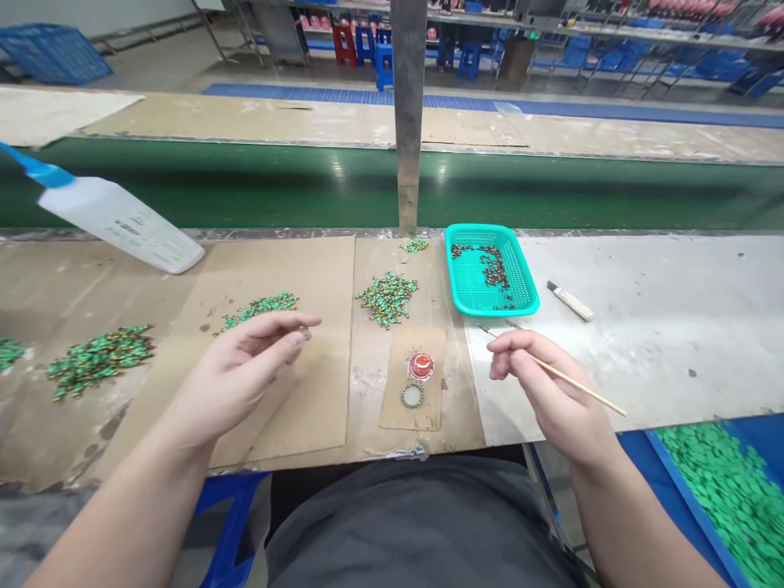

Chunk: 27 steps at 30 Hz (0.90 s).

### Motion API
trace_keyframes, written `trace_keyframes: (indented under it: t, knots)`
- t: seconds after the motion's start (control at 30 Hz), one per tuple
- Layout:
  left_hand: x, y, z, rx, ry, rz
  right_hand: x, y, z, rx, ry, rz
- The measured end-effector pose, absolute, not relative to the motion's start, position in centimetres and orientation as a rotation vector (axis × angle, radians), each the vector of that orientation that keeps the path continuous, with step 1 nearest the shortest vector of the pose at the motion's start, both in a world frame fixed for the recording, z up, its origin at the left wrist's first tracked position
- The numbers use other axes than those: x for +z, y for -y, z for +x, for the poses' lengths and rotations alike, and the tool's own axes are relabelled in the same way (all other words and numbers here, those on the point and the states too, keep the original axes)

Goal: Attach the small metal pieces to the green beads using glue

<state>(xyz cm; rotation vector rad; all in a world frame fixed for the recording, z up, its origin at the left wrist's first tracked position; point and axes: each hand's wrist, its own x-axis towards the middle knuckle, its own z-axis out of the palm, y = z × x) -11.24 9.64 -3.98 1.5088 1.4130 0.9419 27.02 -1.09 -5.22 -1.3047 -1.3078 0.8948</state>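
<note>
I have the left hand (pixel 236 371) over the brown cardboard (pixel 318 408), palm inward, its index finger reaching out nearly straight and its thumb bent in close below. A small piece (pixel 305 331) sits by those fingertips, held in the narrow gap; it looks pale and metallic, but its shape is too small for me to read.

My right hand (pixel 551 392) is above the pale sheet (pixel 649 335) on the right, fingers curled and thumb pressed in, closed on a wooden stick (pixel 588 393). The stick is thin, straight and light tan, slanting so its bare end points right and toward the near side. Two slim dark tips show beyond the fingers; I can't tell whether both belong to it.

Between the hands, on a small cardboard card (pixel 397 408), lies a red piece (pixel 421 366), round and glossy with a bright highlight and a paler ring at its edge. Just on its near side is a round pale piece (pixel 412 396), cloudy, in a dark beaded metal rim.

Farther off, a turquoise basket (pixel 469 286) holds small dark bits, with green beads (pixel 389 299) heaped to its left.
</note>
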Motion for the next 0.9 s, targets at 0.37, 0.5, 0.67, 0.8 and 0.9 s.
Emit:
trace_keyframes:
  t: [0.37, 0.5, 0.67, 0.8, 0.9]
  knots:
    - [-4.7, -3.7, -3.3, 1.012, -1.156, 0.758, -8.4, -2.1, 25.6, 1.182, 1.115, -1.173]
    - [-4.4, -3.1, -2.9, 0.997, -1.106, 0.661, -9.2, -2.6, 25.1, 1.24, 1.052, -1.173]
    - [-4.4, -2.7, -2.9, 0.957, -1.054, 0.616, -9.9, -2.9, 25.0, 1.224, 1.019, -1.204]
    - [-4.7, -2.4, -2.8, 0.921, -1.073, 0.633, -10.1, -2.9, 24.8, 1.206, 1.017, -1.229]
    - [-4.8, -2.3, -2.8, 0.928, -1.099, 0.642, -9.9, -2.9, 24.5, 1.199, 1.025, -1.243]
